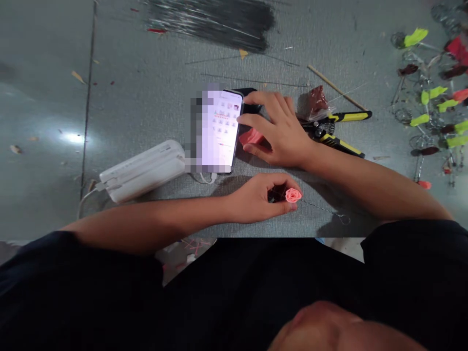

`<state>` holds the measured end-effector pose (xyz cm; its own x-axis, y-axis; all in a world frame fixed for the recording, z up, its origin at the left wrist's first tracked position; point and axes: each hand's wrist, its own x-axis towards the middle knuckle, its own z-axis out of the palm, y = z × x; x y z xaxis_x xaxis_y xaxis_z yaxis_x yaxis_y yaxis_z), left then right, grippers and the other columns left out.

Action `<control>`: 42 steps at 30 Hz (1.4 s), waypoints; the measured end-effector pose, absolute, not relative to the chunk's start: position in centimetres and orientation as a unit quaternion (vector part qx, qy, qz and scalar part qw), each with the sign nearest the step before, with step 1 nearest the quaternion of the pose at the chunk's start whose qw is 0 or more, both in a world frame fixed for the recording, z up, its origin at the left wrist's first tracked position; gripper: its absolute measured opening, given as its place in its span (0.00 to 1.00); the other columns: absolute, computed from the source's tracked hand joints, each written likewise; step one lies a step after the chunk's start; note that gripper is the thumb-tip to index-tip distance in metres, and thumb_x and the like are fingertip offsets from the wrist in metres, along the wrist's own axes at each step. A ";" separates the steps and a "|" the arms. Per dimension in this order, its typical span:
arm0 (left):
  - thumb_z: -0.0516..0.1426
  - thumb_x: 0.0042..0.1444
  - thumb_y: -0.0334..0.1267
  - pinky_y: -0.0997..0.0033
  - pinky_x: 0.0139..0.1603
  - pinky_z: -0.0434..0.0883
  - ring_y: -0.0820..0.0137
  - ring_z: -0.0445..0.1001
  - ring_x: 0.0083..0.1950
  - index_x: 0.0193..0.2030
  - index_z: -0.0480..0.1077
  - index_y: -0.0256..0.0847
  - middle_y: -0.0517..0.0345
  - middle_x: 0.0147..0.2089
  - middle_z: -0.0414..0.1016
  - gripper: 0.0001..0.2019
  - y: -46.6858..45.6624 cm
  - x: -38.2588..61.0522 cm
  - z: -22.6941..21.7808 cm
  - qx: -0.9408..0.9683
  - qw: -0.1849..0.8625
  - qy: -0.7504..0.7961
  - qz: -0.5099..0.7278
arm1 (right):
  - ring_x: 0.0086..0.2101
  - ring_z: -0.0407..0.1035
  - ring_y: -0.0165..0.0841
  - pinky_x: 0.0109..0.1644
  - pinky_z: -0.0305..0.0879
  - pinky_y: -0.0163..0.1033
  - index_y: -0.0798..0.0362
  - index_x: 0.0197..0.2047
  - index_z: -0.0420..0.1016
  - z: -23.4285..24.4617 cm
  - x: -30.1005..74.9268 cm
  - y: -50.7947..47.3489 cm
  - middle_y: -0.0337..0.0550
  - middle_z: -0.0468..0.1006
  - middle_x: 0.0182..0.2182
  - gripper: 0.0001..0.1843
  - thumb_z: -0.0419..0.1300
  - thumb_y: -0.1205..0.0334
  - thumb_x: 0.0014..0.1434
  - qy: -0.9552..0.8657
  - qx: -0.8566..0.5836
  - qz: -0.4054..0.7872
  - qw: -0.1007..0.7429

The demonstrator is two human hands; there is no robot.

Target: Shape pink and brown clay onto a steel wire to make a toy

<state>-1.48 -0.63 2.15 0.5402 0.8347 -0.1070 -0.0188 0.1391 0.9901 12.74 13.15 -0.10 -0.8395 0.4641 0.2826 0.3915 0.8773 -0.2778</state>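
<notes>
My left hand (265, 199) is near the table's front edge, with thumb and fingers closed around a small coral-pink rolled flower (293, 195). A twisted wire (321, 208) ending in a loop runs out to the right of the flower; where they join is hidden. My right hand (280, 129) reaches over the table with fingers apart, the fingertips at the right edge of a lit phone (229, 131). Part of the phone's screen is blurred out. Below that palm lies a coral-pink piece (251, 136), partly covered by the fingers.
Yellow-and-black pliers (343, 131) lie right of my right hand, near a bag of dark red material (319, 101) and a thin stick (336, 87). A white power bank (142, 170) sits left. Dark wires (219, 22) lie behind; several coloured wire pieces (427, 92) are far right.
</notes>
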 end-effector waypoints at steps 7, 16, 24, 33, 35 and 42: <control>0.70 0.61 0.36 0.73 0.37 0.75 0.73 0.76 0.36 0.46 0.80 0.39 0.57 0.40 0.83 0.08 -0.7 -1.2 2.1 0.571 0.668 0.343 0.331 | 0.76 0.58 0.60 0.73 0.59 0.77 0.34 0.76 0.65 -0.3 12.6 12.1 0.48 0.60 0.78 0.36 0.53 0.25 0.76 -0.980 -0.122 0.088 0.134; 0.69 0.60 0.34 0.71 0.39 0.75 0.71 0.79 0.39 0.44 0.79 0.40 0.56 0.40 0.83 0.07 -0.9 -1.3 1.9 0.556 0.684 0.337 0.332 | 0.76 0.55 0.65 0.73 0.58 0.78 0.34 0.76 0.65 -0.9 12.7 13.0 0.49 0.56 0.80 0.39 0.50 0.21 0.74 -0.963 -0.205 0.092 0.149; 0.67 0.59 0.34 0.74 0.38 0.74 0.73 0.76 0.38 0.43 0.78 0.38 0.58 0.39 0.80 0.07 -0.8 -1.3 2.5 0.563 0.671 0.363 0.320 | 0.76 0.51 0.68 0.71 0.55 0.82 0.44 0.78 0.64 -0.7 12.6 13.0 0.56 0.52 0.82 0.45 0.42 0.21 0.76 -0.969 -0.196 0.083 0.126; 0.66 0.59 0.34 0.74 0.38 0.74 0.73 0.76 0.37 0.44 0.79 0.38 0.58 0.38 0.81 0.07 -0.9 -1.3 2.3 0.575 0.658 0.365 0.322 | 0.74 0.54 0.66 0.72 0.56 0.77 0.47 0.77 0.67 -0.6 12.7 13.3 0.55 0.54 0.81 0.47 0.40 0.22 0.75 -0.956 -0.216 0.103 0.172; 0.67 0.60 0.35 0.73 0.38 0.74 0.73 0.76 0.38 0.45 0.79 0.38 0.57 0.39 0.81 0.07 -0.9 -1.4 2.2 0.581 0.651 0.366 0.323 | 0.73 0.55 0.66 0.71 0.56 0.76 0.48 0.76 0.67 -0.5 12.8 13.3 0.56 0.54 0.81 0.46 0.42 0.23 0.74 -0.954 -0.227 0.103 0.169; 0.68 0.62 0.37 0.73 0.37 0.74 0.73 0.77 0.37 0.47 0.80 0.38 0.56 0.41 0.83 0.09 -1.0 -1.3 2.2 0.591 0.637 0.369 0.331 | 0.76 0.52 0.66 0.70 0.55 0.80 0.40 0.79 0.65 -0.7 12.8 13.1 0.51 0.50 0.83 0.45 0.38 0.21 0.76 -0.973 -0.154 0.090 0.145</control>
<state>-1.30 -0.97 2.16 0.5093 0.8569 -0.0792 0.0149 0.0833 0.9964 12.83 13.10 -0.66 -0.9106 0.3260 0.2540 0.2737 0.9362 -0.2206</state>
